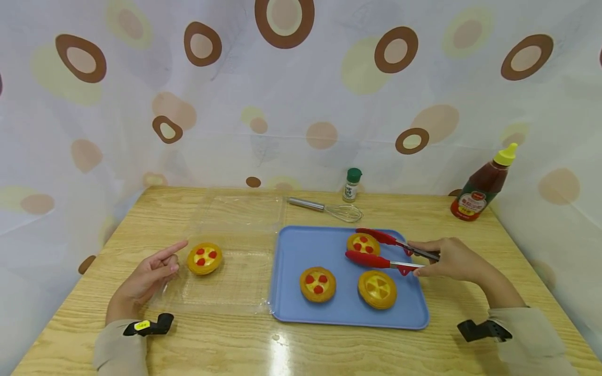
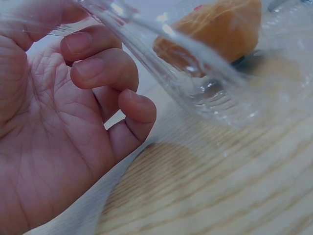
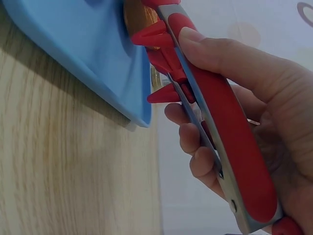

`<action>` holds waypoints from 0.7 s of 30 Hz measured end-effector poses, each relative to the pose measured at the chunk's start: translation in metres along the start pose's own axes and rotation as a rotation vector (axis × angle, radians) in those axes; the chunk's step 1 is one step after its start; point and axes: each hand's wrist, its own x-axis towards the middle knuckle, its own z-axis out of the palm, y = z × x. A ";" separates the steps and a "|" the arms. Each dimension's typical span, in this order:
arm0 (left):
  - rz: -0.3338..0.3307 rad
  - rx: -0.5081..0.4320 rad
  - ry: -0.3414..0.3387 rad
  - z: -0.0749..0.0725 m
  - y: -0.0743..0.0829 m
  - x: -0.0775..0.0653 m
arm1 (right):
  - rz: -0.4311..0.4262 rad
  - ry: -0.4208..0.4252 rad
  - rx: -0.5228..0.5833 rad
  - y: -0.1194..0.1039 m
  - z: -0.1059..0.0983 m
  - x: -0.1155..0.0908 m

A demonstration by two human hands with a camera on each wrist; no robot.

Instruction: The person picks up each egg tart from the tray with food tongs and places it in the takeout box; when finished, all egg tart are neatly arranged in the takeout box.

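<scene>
My right hand (image 1: 453,258) holds red-tipped tongs (image 1: 369,259), thumb on one arm and fingers on the other, as the right wrist view (image 3: 230,122) also shows. Between the tong tips lies a tart with red pieces (image 1: 363,243) on the blue tray (image 1: 301,240). Another red-topped tart (image 1: 317,284) and a yellow-topped tart (image 1: 377,290) sit nearer the tray's front. At the left edge of a clear plastic box (image 1: 244,282) is my left hand (image 1: 150,274), index finger straight, other fingers loosely bent (image 2: 105,73). One red-topped tart (image 1: 204,258) rests inside the box.
Behind the tray lies a whisk (image 1: 324,208), with a green-capped shaker (image 1: 351,185) beyond it. A sauce bottle with a yellow cap (image 1: 479,190) stands at the back right. The box's clear lid (image 1: 244,209) is laid back. A patterned cloth (image 1: 301,104) hangs behind the table.
</scene>
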 end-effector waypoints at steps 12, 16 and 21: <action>0.017 -0.005 -0.025 -0.002 -0.001 0.000 | -0.032 0.039 0.049 0.005 0.007 -0.003; 0.016 -0.025 -0.030 -0.002 0.000 0.000 | -0.026 0.046 0.047 0.007 0.009 -0.003; 0.005 -0.041 -0.024 -0.001 0.001 0.000 | -0.022 0.053 0.046 0.008 0.009 -0.005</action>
